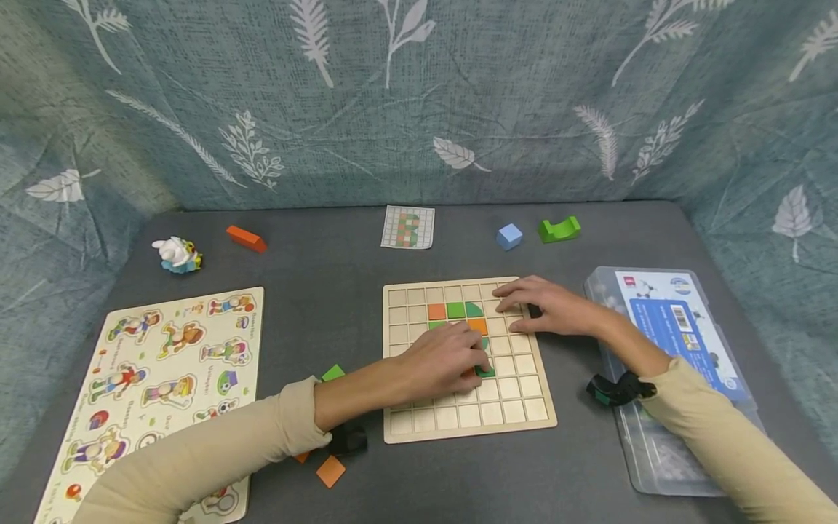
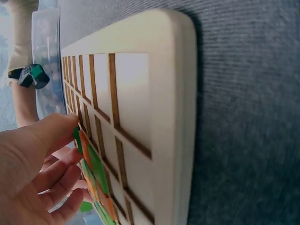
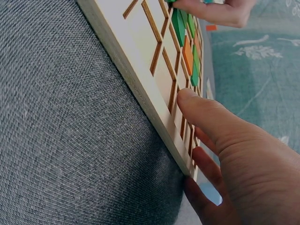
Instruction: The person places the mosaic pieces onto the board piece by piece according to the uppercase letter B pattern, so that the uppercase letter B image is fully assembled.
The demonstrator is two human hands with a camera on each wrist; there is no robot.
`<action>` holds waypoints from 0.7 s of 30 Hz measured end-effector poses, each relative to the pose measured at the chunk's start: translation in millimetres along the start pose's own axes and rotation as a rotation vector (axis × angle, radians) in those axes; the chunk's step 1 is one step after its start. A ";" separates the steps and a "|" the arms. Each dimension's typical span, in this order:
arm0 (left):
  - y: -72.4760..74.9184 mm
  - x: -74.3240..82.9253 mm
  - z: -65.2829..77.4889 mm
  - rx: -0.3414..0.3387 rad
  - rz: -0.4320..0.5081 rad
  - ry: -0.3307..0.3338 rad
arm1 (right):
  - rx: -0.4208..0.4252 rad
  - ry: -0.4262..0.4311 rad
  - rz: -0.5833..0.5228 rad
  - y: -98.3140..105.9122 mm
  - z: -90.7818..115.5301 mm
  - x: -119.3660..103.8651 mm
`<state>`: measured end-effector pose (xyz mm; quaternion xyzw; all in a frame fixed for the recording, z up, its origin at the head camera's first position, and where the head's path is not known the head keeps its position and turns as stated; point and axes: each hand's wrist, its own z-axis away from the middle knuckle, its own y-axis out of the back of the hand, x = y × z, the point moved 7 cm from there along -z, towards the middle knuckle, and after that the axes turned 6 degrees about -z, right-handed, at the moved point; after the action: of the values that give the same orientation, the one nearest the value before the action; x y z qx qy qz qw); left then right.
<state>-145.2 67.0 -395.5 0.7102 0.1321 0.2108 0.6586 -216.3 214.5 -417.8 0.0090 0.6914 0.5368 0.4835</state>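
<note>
A wooden grid board [image 1: 468, 413] lies flat on the table, with orange and green tiles, some of them quarter rounds, set in its middle cells. My left hand [image 1: 445, 358] is over those tiles and covers several. Between its thumb and index finger it pinches a dark green tile [image 2: 78, 139], down at the board's surface. The right hand [image 1: 550, 306] rests its spread fingers on the board's upper right edge and outer cells, holding no tile. An orange square [image 1: 437, 311] and a green square [image 1: 455, 310] sit in the row above the left hand.
A pattern card [image 1: 408, 227] lies behind the board. Loose tiles, among them an orange square [image 1: 330, 471], lie by the left forearm. A sports picture puzzle [image 1: 255, 313] is at left, a clear plastic case [image 1: 644, 444] at right. Blocks and a small figurine [image 1: 177, 255] line the back.
</note>
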 end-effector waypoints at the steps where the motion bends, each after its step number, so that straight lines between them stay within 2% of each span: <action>1: 0.9 1.1 0.5 0.001 -0.029 -0.009 | 0.002 0.001 0.000 0.2 0.0 -0.2; 5: 3.6 6.4 2.1 0.033 -0.135 -0.057 | 0.004 0.007 -0.001 0.3 -0.3 -0.7; 9: 5.5 9.4 2.0 0.073 -0.171 -0.077 | 0.004 0.002 0.008 0.0 -0.4 0.1; 17: 3.1 7.7 0.1 0.076 -0.080 -0.068 | 0.002 -0.011 0.007 0.3 0.1 -0.1; 21: 6.0 3.4 13.4 0.113 -0.027 -0.058 | -0.002 -0.004 0.010 -1.3 -1.8 -1.7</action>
<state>-136.4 56.2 -389.7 0.7503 0.1341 0.1735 0.6237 -216.0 211.8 -417.7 0.0130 0.6900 0.5396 0.4822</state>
